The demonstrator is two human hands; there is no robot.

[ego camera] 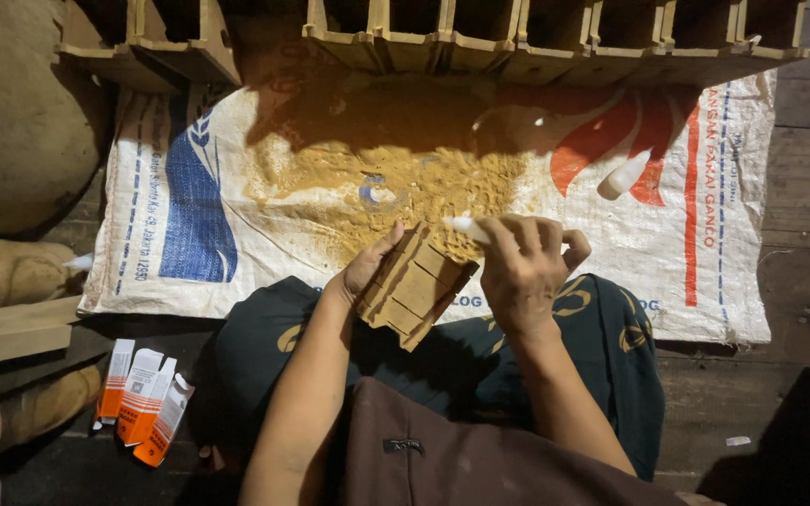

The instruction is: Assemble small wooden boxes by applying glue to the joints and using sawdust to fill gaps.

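- Two bare hands work over a woven sack (189,206) dusted with sawdust (396,187).
- Left hand (367,267) clasps a small slatted wooden block (414,286) by its edge, above the lap; it looks light, stiff and rough-grained.
- Right hand (522,267) pinches a slim white tube (469,228), likely smooth and squeezable, at the block's top.

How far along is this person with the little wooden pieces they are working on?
Done, it seems: a row of wooden slotted frames stands along the top edge of the woven sack, which is strewn with sawdust. In hand: the left hand holds a small wooden frame, while the right hand points a white tube at it. What is left cannot be judged; a second white tube lies on the sack.
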